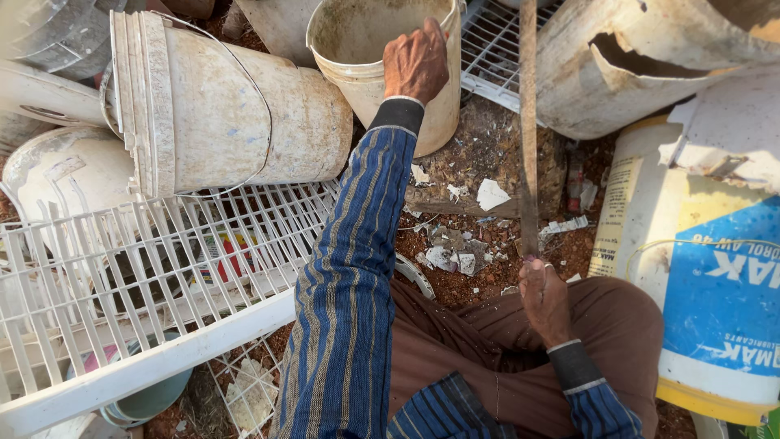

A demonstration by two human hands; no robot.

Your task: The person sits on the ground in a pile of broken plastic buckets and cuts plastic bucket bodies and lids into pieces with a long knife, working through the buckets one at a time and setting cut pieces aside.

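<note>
A white wire rack (122, 284) fills the lower left, lying tilted over buckets and litter, and just above it a grimy white bucket (219, 106) lies on its side, its wire handle hanging loose across the wall. To the right stand a blue-and-yellow drum (715, 284) and, above it, a torn white container (634, 65) with a jagged hole in its side. Between them the person sits low on red earth (463, 284) strewn with white plastic shards (455, 256), brown-trousered knees drawn up. The upright cream bucket (366, 49) stands at the top centre, open-mouthed, and the left hand (416, 61) reaches out at full arm's length in a blue striped sleeve, fingers curled over its near rim — seemingly to steady it or draw it closer. The right hand (543, 297) is closed round the lower end of a long thin rod (529, 122), which rises straight up the frame past the drum; it is gripped low, near the knee, probably so the length can be levered or swung — its far end is out of view.
</note>
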